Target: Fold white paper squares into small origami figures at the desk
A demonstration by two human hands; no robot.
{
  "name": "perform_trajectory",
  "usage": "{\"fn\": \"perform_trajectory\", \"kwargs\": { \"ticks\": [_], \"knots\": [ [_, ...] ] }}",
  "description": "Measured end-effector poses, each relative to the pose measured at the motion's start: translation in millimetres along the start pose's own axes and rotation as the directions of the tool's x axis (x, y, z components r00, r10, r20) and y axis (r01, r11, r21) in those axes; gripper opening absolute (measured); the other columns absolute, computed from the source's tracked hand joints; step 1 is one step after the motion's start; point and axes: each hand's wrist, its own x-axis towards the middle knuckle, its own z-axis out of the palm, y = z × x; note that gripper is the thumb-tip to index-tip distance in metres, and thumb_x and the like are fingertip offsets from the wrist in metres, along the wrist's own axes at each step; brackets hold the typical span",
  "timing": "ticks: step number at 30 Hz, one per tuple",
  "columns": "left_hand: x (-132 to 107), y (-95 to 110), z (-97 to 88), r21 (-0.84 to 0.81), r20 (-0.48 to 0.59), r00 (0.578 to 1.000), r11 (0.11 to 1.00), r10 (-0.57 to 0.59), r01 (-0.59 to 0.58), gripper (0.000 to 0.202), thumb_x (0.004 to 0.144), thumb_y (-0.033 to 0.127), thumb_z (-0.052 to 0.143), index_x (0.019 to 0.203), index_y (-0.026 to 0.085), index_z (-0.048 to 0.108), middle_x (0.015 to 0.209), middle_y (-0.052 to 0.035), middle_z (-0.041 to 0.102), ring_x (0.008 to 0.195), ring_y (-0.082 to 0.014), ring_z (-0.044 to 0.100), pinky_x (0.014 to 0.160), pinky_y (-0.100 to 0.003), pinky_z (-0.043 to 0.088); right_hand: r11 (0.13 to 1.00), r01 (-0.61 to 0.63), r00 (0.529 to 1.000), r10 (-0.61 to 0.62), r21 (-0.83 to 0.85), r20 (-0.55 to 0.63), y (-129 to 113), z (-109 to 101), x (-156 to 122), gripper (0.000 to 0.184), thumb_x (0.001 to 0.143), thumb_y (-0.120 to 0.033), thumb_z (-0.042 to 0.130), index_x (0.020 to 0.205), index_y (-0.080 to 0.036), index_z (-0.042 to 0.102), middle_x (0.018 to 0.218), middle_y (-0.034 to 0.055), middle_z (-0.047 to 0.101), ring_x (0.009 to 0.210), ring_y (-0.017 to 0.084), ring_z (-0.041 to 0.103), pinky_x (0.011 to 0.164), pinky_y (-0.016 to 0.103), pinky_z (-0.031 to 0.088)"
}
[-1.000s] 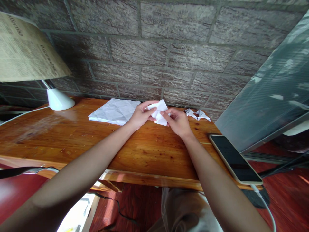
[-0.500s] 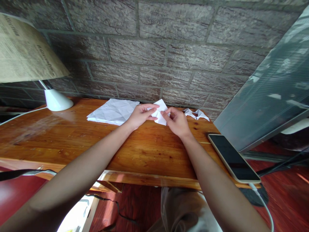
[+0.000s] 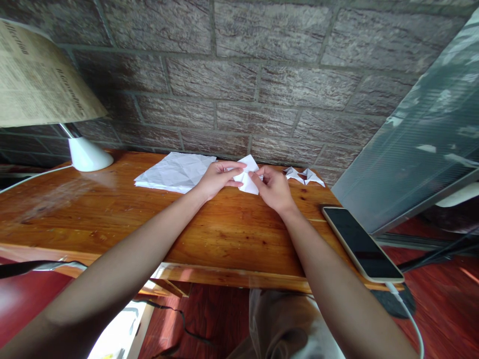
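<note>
Two hands are on one small folded paper piece [image 3: 248, 181], held just above the far middle of the wooden surface [image 3: 112, 209], close to the brick wall [image 3: 262, 75].

Left hand [image 3: 215, 178]: closed in a pinch on the piece's left edge, thumb below and fingers stretched over the top.

Right hand [image 3: 275, 188]: fingertips curled shut on the right edge, knuckles toward the camera.

Position: the piece lies directly between the hands and touches both, so neither is nearer. Its long axis appears to run from a corner pointing at the wall down to a lower corner nearer the person, slightly tilted. Whether the lower corner touches the surface cannot be told.

Surroundings: a creased white paper sheet [image 3: 174, 172] lies flat just left of the left hand. Small folded paper shapes [image 3: 304, 176] sit near the right hand, apart from it. A smartphone [image 3: 362, 244] lies face up at the right edge with a cable [image 3: 407, 309] hanging from it. A lamp [image 3: 88, 154] with a white base stands at the far left.
</note>
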Motion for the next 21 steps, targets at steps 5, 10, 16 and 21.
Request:
{"fn": "perform_trajectory", "kwargs": {
  "ticks": [5, 10, 16, 21],
  "knots": [
    [0.5, 1.0, -2.0, 0.024, 0.024, 0.999, 0.999, -0.03, 0.03, 0.048, 0.052, 0.03, 0.094, 0.096, 0.017, 0.079, 0.097, -0.0053, 0.075, 0.081, -0.0164, 0.07, 0.079, -0.038, 0.065, 1.0, -0.02, 1.0, 0.02, 0.017, -0.006, 0.4, 0.2, 1.4, 0.043, 0.084, -0.064, 0.061, 0.075, -0.022, 0.063, 0.063, 0.0018, 0.063, 0.06, 0.016, 0.053, 0.053, 0.027, 0.038],
    [1.6, 0.0, -2.6, 0.05, 0.007, 1.0, 0.999, -0.012, 0.012, 0.052, 0.049, 0.032, 0.096, 0.095, 0.017, 0.079, 0.095, -0.0053, 0.076, 0.078, -0.0167, 0.07, 0.074, -0.036, 0.065, 0.996, -0.05, 0.999, 0.05, 0.074, 0.007, -0.2, 0.6, 2.2, 0.045, 0.08, -0.067, 0.065, 0.077, -0.022, 0.063, 0.065, 0.0023, 0.065, 0.06, 0.016, 0.056, 0.053, 0.028, 0.04],
    [3.0, -2.9, -4.4, 0.062, 0.011, 1.0, 0.998, -0.013, 0.013, 0.053, 0.049, 0.034, 0.095, 0.097, 0.018, 0.08, 0.09, -0.0047, 0.075, 0.071, -0.0136, 0.067, 0.069, -0.031, 0.062, 0.986, -0.094, 0.996, 0.093, 0.14, 0.015, -2.1, 0.1, 2.0, 0.047, 0.078, -0.07, 0.067, 0.081, -0.023, 0.063, 0.066, 0.0019, 0.067, 0.056, 0.016, 0.057, 0.05, 0.028, 0.039],
    [2.8, -1.2, -3.6, 0.057, -0.019, 0.999, 0.998, -0.03, 0.031, 0.053, 0.048, 0.033, 0.096, 0.096, 0.018, 0.08, 0.085, -0.0033, 0.075, 0.066, -0.0115, 0.065, 0.066, -0.029, 0.061, 0.982, -0.103, 0.995, 0.102, 0.161, 0.014, -1.2, -0.4, 2.2, 0.05, 0.077, -0.072, 0.066, 0.08, -0.022, 0.061, 0.064, 0.0015, 0.066, 0.052, 0.015, 0.056, 0.049, 0.027, 0.04]
  ]
}}
